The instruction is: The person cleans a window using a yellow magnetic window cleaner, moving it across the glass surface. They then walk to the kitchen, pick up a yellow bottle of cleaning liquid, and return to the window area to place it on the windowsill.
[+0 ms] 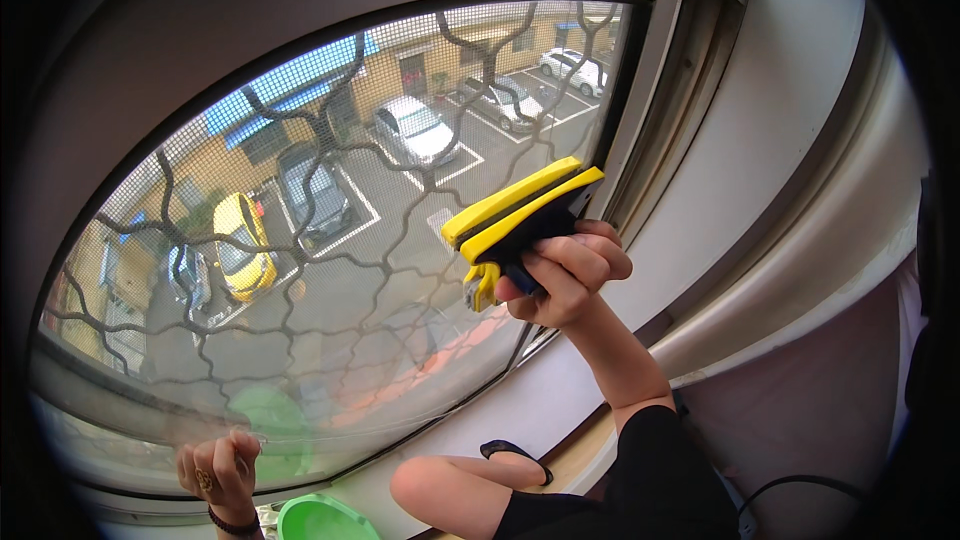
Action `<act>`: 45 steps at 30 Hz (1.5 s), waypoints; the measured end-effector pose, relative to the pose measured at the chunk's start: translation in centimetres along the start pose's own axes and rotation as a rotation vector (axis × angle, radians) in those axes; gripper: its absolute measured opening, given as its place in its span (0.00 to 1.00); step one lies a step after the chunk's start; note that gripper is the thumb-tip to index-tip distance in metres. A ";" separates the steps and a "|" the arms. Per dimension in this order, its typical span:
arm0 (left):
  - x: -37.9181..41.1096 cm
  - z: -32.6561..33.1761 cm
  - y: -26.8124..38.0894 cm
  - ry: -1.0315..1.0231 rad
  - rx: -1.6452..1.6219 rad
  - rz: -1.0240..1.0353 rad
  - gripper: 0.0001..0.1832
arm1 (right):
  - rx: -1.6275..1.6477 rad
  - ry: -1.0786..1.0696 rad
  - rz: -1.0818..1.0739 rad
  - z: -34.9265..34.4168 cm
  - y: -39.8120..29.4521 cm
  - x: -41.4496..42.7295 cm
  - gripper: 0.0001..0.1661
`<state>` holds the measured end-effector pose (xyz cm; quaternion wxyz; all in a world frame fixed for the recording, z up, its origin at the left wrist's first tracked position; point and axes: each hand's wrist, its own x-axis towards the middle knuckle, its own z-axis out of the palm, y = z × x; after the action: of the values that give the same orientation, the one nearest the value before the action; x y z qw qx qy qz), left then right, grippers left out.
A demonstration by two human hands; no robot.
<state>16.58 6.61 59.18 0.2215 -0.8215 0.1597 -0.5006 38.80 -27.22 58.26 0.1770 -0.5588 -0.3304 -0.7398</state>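
My right hand (pixel 574 270) grips the dark handle of a yellow and black window cleaner (pixel 525 214), which is held near the right side of a window pane (pixel 360 292). A yellow and grey piece (pixel 481 286) hangs from the cleaner's lower left end. At the lower left, my left hand (pixel 221 469) is raised beside the glass with its fingers curled, and a thin cord runs from it across the lower pane. Whether the fingers pinch the cord is not clear. That hand bears a ring and a dark bead bracelet.
A green plastic basin (pixel 326 519) stands below the window, near my bent knee. The window frame (pixel 637 82) rises on the right, beside a wall (pixel 780 82). Behind the glass are a mesh screen and a curved metal grille (pixel 322 131); parked cars (pixel 416 127) show outside.
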 end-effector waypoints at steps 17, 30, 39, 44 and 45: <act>0.5 0.1 0.2 0.024 -0.013 0.006 0.07 | 0.015 -0.036 -0.081 0.6 1.5 2.5 0.19; 0.5 -0.2 0.4 0.000 -0.065 -0.026 0.07 | 0.036 -0.014 -0.085 0.8 1.8 3.2 0.18; 0.6 0.1 0.5 0.014 -0.078 -0.029 0.07 | 0.032 -0.026 -0.097 0.8 1.8 3.3 0.19; 0.7 0.2 0.4 0.013 -0.087 -0.032 0.08 | 0.060 -0.066 -0.087 0.6 1.9 3.5 0.20; 0.7 0.2 0.4 0.012 -0.085 -0.034 0.08 | 0.068 -0.080 -0.086 0.5 1.9 3.5 0.20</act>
<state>16.99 5.99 59.40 0.1767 -0.8297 0.1681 -0.5021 39.19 -27.86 62.18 0.1505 -0.5669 -0.3861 -0.7120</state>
